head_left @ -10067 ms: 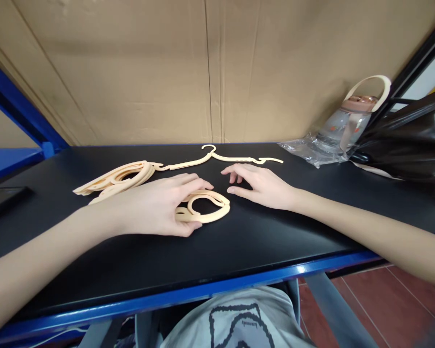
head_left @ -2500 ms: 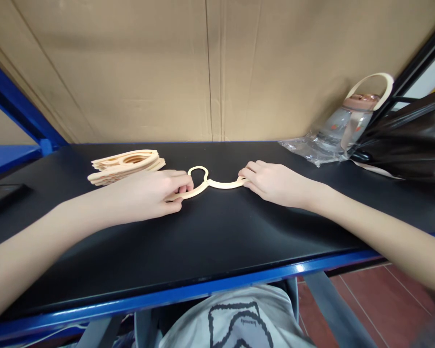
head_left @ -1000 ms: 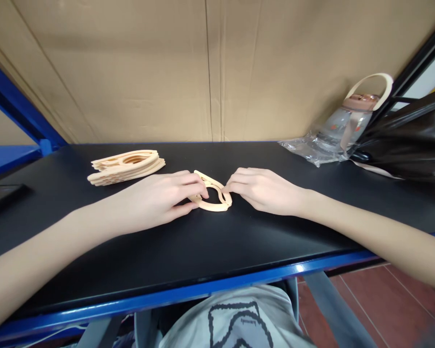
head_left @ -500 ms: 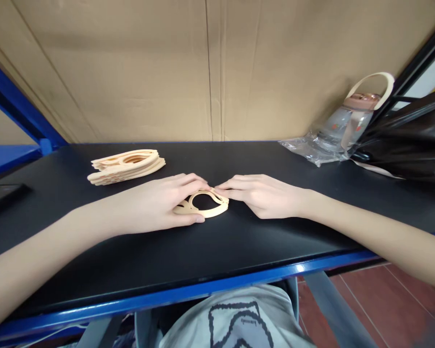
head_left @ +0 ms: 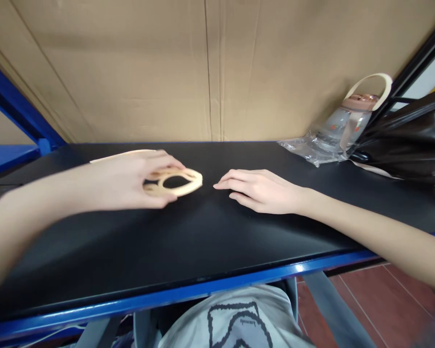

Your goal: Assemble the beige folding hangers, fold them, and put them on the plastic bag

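Observation:
Near the middle of the black tabletop point(head_left: 217, 232), my left hand point(head_left: 139, 176) grips a flat cream-coloured piece with a large oval opening point(head_left: 196, 184). My thumb is at its near edge and my fingers are at its far edge. The piece appears raised off the table, its free end pointing right. Behind my left hand and wrist, the stack of similar cream pieces point(head_left: 130, 152) is almost wholly hidden; only a thin upper edge shows. To the right, my right hand point(head_left: 263, 191) holds nothing, fingers loosely stretched toward the left and apart from the piece.
At the back right stands a clear bottle point(head_left: 348, 121) with a pinkish lid and carry loop, beside crumpled clear plastic point(head_left: 311, 147). A shiny black bag point(head_left: 409, 135) lies farther right. Cardboard point(head_left: 148, 72) walls the back, and a blue rail point(head_left: 239, 286) edges the table's front.
My left hand has carried the cream piece leftward and slightly back, its arm now covering the stack. My right hand has let go of the piece and stayed nearly in place.

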{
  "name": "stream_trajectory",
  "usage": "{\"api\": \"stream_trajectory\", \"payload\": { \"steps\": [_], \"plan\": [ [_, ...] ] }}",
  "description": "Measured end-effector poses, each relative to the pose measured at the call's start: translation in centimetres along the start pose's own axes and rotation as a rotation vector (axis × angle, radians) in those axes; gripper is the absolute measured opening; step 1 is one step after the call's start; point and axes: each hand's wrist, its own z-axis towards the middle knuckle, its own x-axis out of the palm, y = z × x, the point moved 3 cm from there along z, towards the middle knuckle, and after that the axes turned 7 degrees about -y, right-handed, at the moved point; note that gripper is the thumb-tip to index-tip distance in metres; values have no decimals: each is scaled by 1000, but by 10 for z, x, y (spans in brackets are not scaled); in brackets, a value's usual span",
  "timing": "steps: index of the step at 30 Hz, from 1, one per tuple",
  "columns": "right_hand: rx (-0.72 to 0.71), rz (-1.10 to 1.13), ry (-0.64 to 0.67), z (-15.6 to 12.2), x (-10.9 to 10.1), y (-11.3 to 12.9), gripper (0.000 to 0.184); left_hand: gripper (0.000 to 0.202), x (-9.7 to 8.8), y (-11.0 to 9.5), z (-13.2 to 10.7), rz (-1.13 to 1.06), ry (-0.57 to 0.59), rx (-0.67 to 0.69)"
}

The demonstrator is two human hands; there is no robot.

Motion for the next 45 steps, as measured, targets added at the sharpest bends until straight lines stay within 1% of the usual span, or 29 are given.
{"api": "stream_trajectory", "payload": {
  "steps": [2,4,5,7,10,12,14,16,18,20,24,27,30,34,39,41,42,45],
  "plan": [
    [21,-4,5,-1,-1,-1,35,60,-17,18,1,43,-126,-135],
    [34,-4,13,-1,-1,-2,34,69,-29,37,2,90,-208,-231],
    [35,-3,14,-2,-1,-2,33,72,-33,46,2,106,-254,-257],
    [29,-3,14,-2,0,-2,33,77,-33,62,4,119,-284,-281],
    [25,-5,18,-2,0,-3,32,79,-26,81,6,145,-244,-278],
    [27,-8,23,-2,0,-4,31,81,-21,89,7,145,-209,-313],
    [27,-10,28,-2,0,-5,31,82,-18,96,7,116,-163,-369],
    [26,-11,33,-2,0,-4,31,84,-13,101,6,74,-92,-420],
    [24,-10,36,-2,0,-4,31,85,-9,106,6,46,-30,-455],
    [23,-11,36,-2,1,-4,31,86,-6,110,5,37,2,-471],
    [19,-11,45,-2,1,-5,31,87,-6,114,5,30,17,-479],
    [17,-4,51,-1,1,-5,31,92,-6,115,4,-3,39,-473],
    [22,1,56,-1,1,-5,30,94,-4,120,1,-38,52,-430],
    [20,4,61,-2,0,-4,30,87,-5,126,-2,-14,40,-445],
    [20,7,63,-2,0,-4,29,85,-10,122,0,8,26,-443],
    [21,11,63,-2,0,-4,29,92,-9,125,-1,0,18,-450],
    [20,12,63,-2,0,-4,29,98,-7,129,-2,-12,12,-451],
    [20,14,69,-2,0,-4,29,123,3,148,-7,-55,10,-436]
  ]
}}
